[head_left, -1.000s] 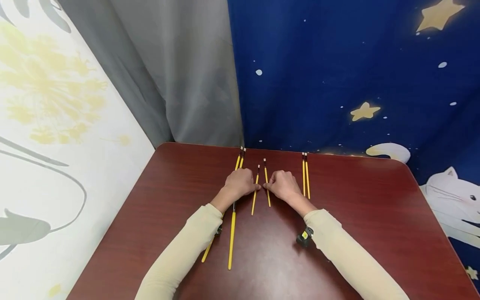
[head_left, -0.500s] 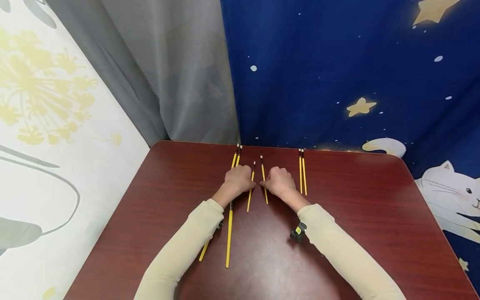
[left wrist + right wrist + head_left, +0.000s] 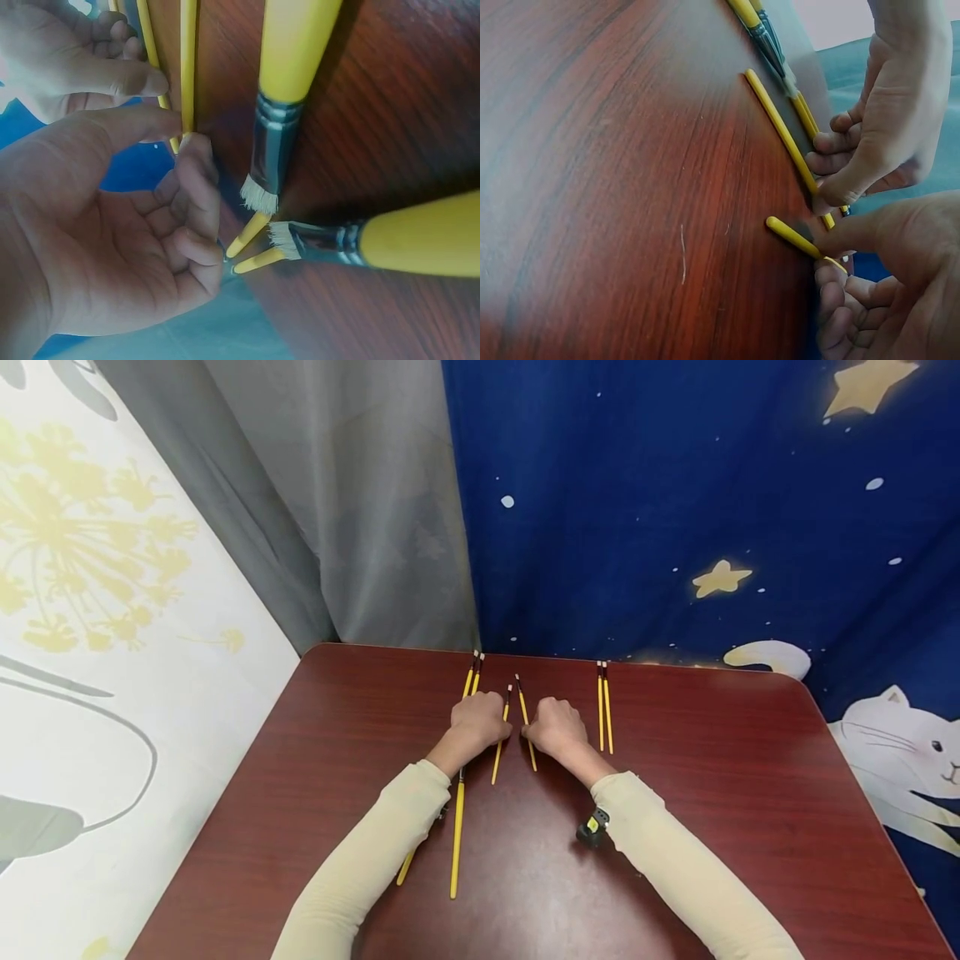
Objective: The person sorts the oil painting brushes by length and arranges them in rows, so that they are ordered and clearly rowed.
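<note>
My left hand (image 3: 480, 723) pinches a thin yellow paintbrush (image 3: 500, 747) between thumb and index finger, its bristle end pointing toward the table's far edge. Close beside it, my right hand (image 3: 557, 727) pinches a second thin paintbrush (image 3: 531, 752) in the same way. The two brushes lean toward each other at their bristle ends, with a narrow gap between them. In the left wrist view, the left brush's handle (image 3: 188, 67) passes between thumb and curled index finger. From the right wrist, the right brush's handle end (image 3: 791, 237) sticks out past the right thumb; its bristles are hidden.
Two large paintbrushes (image 3: 457, 835) lie left of centre, partly under the left forearm. Beyond them are two thinner brushes (image 3: 468, 681) near the far edge. Another pair of thin brushes (image 3: 605, 710) lies to the right. Curtains (image 3: 637, 527) hang behind the reddish-brown table (image 3: 750, 777).
The right brush's bristle end has tilted left, closer to the left brush's. Both hands keep their pinch and stay nearly in place; the head view has shifted slightly.
</note>
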`<state>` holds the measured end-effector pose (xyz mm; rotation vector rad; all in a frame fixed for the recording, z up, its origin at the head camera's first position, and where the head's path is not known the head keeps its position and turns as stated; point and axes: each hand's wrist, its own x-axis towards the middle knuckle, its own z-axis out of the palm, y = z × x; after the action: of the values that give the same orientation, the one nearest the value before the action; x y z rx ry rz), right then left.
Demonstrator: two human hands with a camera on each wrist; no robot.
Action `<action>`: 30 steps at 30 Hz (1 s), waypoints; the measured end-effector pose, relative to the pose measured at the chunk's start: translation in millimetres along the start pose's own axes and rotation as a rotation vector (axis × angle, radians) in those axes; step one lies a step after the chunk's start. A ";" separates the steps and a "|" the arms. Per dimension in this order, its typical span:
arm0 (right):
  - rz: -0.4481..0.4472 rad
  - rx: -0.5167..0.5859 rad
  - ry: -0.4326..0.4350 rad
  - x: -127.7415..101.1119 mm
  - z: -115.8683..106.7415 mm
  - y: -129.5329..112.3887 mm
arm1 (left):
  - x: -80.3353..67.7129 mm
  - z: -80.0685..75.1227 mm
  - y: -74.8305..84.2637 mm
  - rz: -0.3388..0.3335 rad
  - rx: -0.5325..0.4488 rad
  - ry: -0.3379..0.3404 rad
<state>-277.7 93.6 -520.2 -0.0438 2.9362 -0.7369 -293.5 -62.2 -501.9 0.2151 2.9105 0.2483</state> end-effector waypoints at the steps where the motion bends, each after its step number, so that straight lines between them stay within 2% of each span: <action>1: 0.003 0.000 0.001 -0.2 0.4 -0.3 | 0.0 0.5 0.0 0.000 0.002 0.002; 13: 0.017 0.016 -0.008 0.7 2.5 2.3 | 1.2 1.0 1.4 -0.015 -0.023 -0.013; 17: 0.013 0.002 0.009 -2.3 0.0 3.8 | 1.9 0.8 4.6 0.004 -0.014 -0.019; 23: 0.024 -0.006 0.030 -3.8 -8.2 10.6 | 3.8 -5.8 12.6 0.043 -0.032 -0.019; 30: 0.029 0.024 0.074 -0.6 -28.5 22.0 | 8.8 -16.7 22.3 0.060 -0.082 0.001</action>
<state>-280.5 126.4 -505.5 0.0283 2.9909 -0.7858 -302.9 -41.6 -483.5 0.2890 2.8904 0.3760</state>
